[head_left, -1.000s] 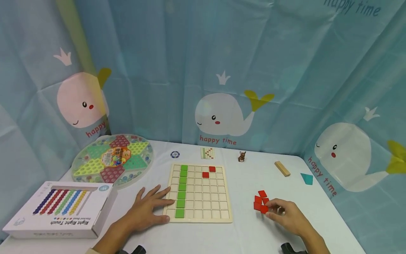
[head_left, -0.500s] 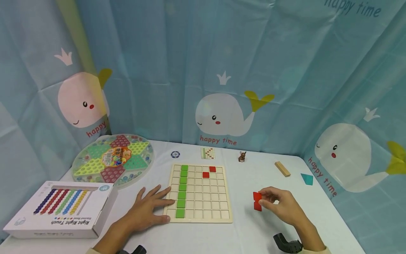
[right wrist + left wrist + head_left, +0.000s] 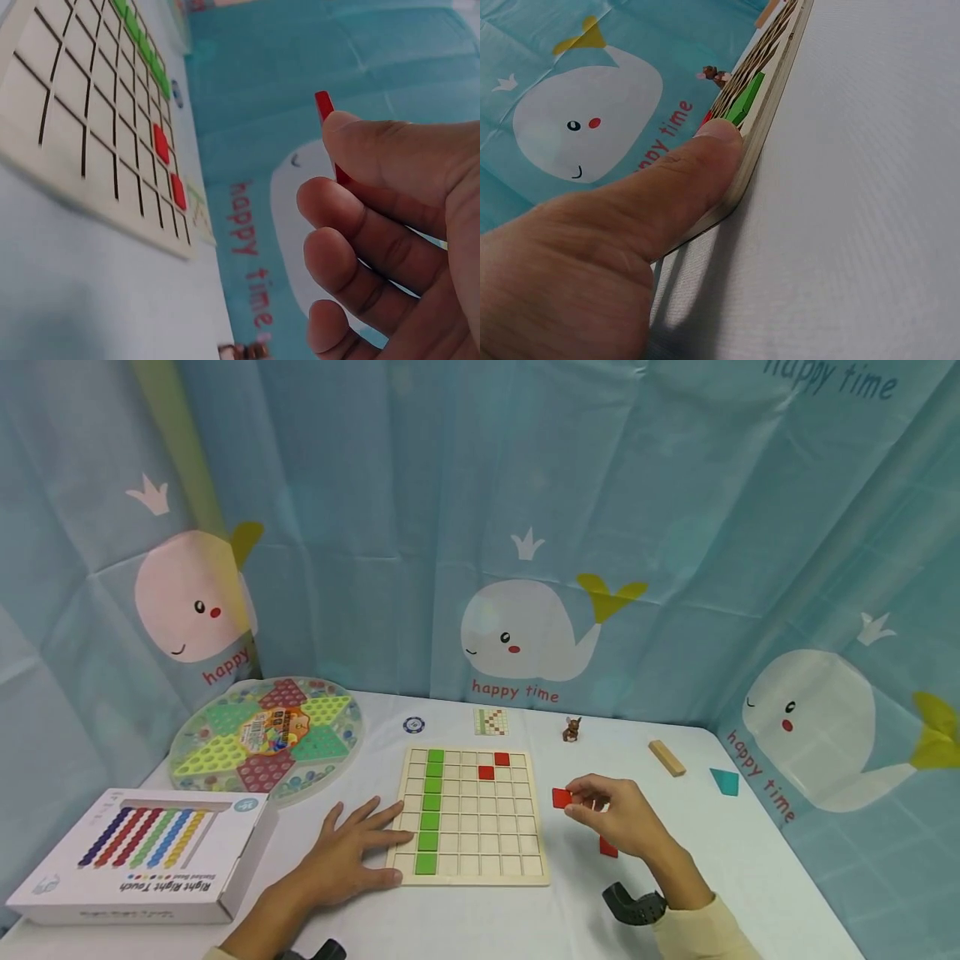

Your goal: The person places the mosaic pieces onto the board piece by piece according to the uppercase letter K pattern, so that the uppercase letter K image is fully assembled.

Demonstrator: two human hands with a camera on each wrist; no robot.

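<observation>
A wooden grid board lies on the table, with a column of green tiles towards its left side. Two red tiles sit diagonally in its upper right cells. My left hand rests spread on the board's left edge; in the left wrist view its thumb touches the rim near a corner. Between thumb and fingers, my right hand pinches a red square tile, held up just right of the board. Part of another red tile shows below that hand, which hides anything behind it.
Behind the board lie a small pattern card, a blue-white chip and a mouse-like figurine. A wooden block and teal piece are at right. A bead box and round game board stand left.
My right hand has picked a red tile from the loose group and carried it left and away from me, towards the grid board. My left hand has stayed put.
</observation>
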